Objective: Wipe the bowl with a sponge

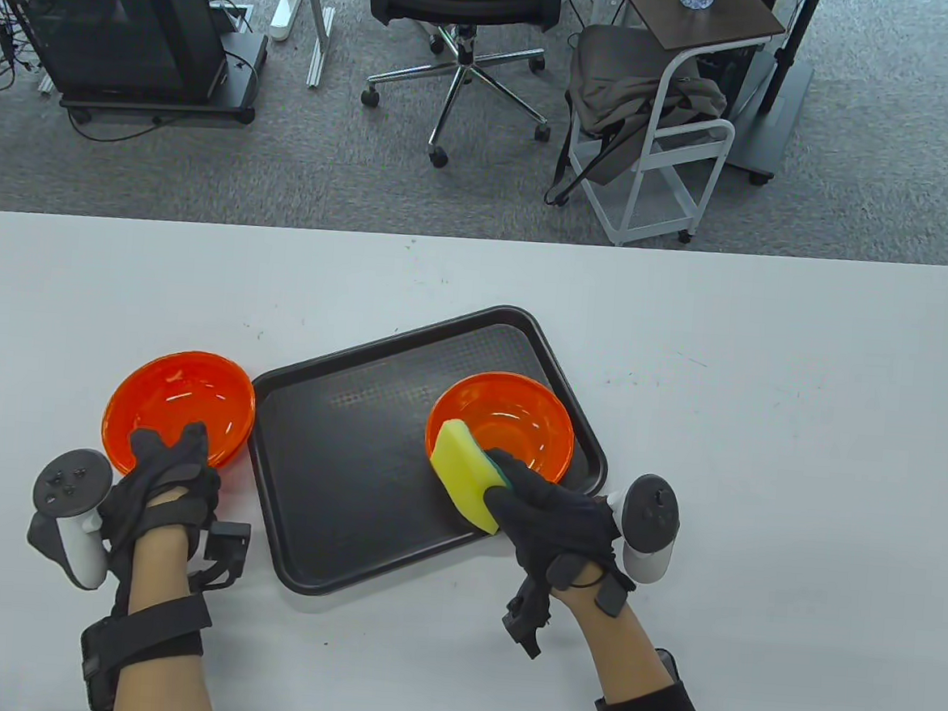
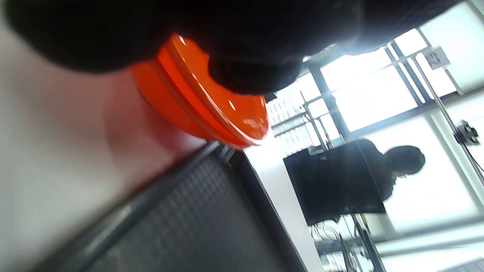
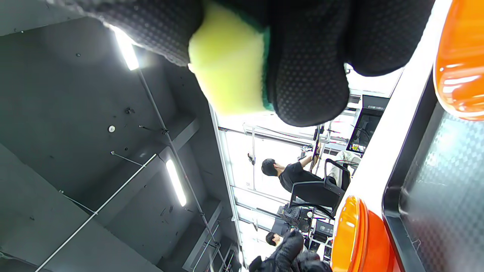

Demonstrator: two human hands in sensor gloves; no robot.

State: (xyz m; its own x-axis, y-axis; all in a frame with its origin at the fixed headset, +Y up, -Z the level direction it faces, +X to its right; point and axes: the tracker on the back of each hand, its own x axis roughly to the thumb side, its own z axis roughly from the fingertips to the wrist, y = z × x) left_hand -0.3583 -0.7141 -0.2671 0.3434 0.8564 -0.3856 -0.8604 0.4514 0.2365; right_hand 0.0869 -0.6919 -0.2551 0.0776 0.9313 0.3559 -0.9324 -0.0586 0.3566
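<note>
Two orange bowls are in the table view. One bowl (image 1: 181, 404) stands on the table left of the tray, and my left hand (image 1: 169, 476) grips its near rim; it also shows in the left wrist view (image 2: 200, 102). The other bowl (image 1: 509, 427) stands on the dark tray (image 1: 353, 461) at its right side. My right hand (image 1: 548, 519) holds a yellow sponge with a green back (image 1: 466, 473) at that bowl's near left rim. In the right wrist view the sponge (image 3: 227, 71) sits between my gloved fingers (image 3: 306, 75).
The tray's left half is bare. The white table (image 1: 763, 392) stretches to the right. Beyond its far edge stand an office chair (image 1: 465, 14), a white cart (image 1: 667, 142) and a black stand (image 1: 123, 31).
</note>
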